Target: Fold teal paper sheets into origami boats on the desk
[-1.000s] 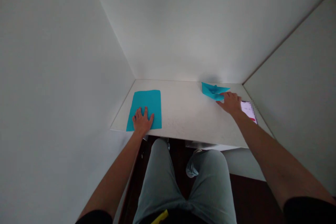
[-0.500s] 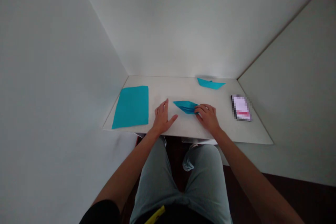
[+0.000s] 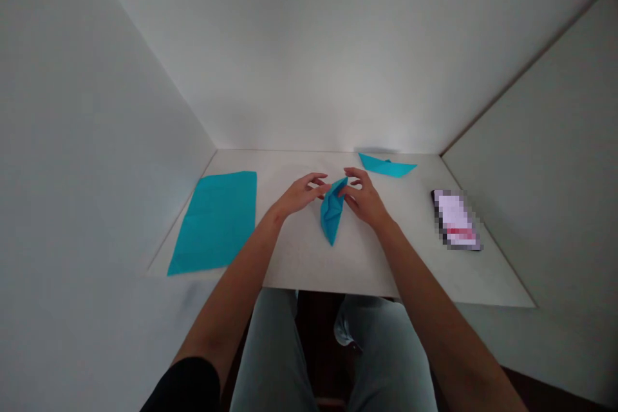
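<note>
A blue folded paper boat point(image 3: 332, 214) is held upended between my hands, its lower tip pointing toward me and its creased inside showing. My left hand point(image 3: 305, 193) pinches its upper left edge with the fingertips. On the other side, my right hand point(image 3: 361, 194) grips the upper right edge, thumb against the folds. A second blue paper boat point(image 3: 387, 166) stands at the back of the table, against the wall, beyond my right hand.
Flat blue paper point(image 3: 217, 222) lies at the left of the white table point(image 3: 309, 264). A phone point(image 3: 455, 219) with a blurred screen rests at the right. Walls enclose the back point(image 3: 299, 77) and both sides.
My left hand has come off the table to the paper boat and taken hold of it. The boat has turned from lying sideways to pointing toward me. The view has shifted slightly.
</note>
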{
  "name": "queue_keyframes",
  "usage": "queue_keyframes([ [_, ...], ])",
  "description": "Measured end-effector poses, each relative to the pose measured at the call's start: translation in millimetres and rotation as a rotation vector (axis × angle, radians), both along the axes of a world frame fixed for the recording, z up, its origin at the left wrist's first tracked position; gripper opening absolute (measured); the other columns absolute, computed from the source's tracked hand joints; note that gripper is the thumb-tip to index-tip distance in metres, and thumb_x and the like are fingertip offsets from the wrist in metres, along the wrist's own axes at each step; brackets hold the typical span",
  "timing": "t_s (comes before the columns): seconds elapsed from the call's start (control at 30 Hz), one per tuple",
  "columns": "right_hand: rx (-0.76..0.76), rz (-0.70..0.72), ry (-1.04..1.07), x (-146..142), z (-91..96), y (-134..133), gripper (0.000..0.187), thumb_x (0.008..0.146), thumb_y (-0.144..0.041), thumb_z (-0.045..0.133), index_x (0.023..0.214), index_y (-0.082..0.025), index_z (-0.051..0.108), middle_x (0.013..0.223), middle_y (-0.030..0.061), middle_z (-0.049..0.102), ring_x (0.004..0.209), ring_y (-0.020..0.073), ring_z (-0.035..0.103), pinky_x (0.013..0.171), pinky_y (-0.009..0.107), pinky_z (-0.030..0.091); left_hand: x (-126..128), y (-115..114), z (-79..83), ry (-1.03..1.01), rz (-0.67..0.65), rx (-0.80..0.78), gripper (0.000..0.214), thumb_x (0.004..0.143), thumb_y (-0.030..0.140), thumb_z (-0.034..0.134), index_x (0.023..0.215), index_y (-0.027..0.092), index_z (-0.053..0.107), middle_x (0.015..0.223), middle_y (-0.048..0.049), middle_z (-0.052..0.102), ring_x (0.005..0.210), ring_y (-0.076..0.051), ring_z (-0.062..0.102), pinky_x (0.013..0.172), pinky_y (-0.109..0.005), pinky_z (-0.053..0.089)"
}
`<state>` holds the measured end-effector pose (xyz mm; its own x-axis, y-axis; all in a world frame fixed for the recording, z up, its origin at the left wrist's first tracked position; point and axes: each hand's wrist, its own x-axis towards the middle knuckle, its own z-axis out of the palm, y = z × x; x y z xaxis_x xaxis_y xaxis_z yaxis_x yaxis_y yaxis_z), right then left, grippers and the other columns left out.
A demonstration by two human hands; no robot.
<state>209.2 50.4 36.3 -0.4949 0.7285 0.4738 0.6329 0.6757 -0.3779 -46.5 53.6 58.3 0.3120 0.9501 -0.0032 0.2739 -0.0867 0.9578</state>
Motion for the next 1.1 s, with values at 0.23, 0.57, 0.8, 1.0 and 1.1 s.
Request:
queue_keyframes([
  [0.23,-0.005,0.004,0.091,-6.9,-16.5,19.6,0.033,0.106,-0.022,0.046,0.111,-0.024,0.078,0.118,0.0117,0.074,0.111,0.0271,0.067,0.102,0.043,0.054,20.0,3.8,-28.0,0.009,0.012,0.114,0.067,0.086,0.051,0.086,0.141,0.017,0.07,0.129,-0.0156,0.075,0.097,-0.022,0.073,0.081,-0.034,0.061],
  [0.57,-0.047,-0.053,0.497,-19.7,-9.3,14.8,0.024,0.1,-0.047,0.072,0.093,-0.025,0.065,0.102,0.007,0.064,0.092,0.0248,0.062,0.08,0.041,0.055,38.8,-6.8,-31.3,-0.167,0.082,0.071,0.039,0.094,0.046,0.076,0.122,0.02,0.066,0.12,-0.0093,0.073,0.08,-0.014,0.067,0.062,-0.023,0.05],
  [0.8,-0.112,-0.084,0.627,-26.1,-10.6,17.3,0.015,0.103,-0.039,0.067,0.094,-0.027,0.067,0.101,0.0047,0.063,0.089,0.0214,0.06,0.079,0.038,0.053,39.6,-8.0,-28.9,-0.132,0.16,0.117,0.034,0.09,0.04,0.078,0.115,0.021,0.064,0.114,-0.0071,0.073,0.076,-0.012,0.066,0.059,-0.021,0.049],
  [1.0,-0.356,-0.036,0.916,-23.8,-11.5,25.4,0.032,0.095,-0.047,0.066,0.074,-0.026,0.055,0.087,0.0024,0.054,0.08,0.0206,0.055,0.073,0.036,0.05,32.3,1.3,-27.9,-0.179,0.236,0.057,0.025,0.091,0.032,0.074,0.111,0.02,0.069,0.114,-0.0072,0.076,0.08,-0.014,0.07,0.066,-0.023,0.053],
  [1.1,-0.647,-0.013,1.077,-23.9,-8.1,27.3,0.036,0.086,-0.054,0.066,0.073,-0.027,0.046,0.074,-0.0002,0.046,0.069,0.0198,0.049,0.064,0.034,0.048,28.4,5.6,-29.8,-0.213,0.242,0.049,0.026,0.093,0.035,0.071,0.115,0.021,0.073,0.117,-0.0069,0.077,0.086,-0.016,0.072,0.073,-0.026,0.057],
])
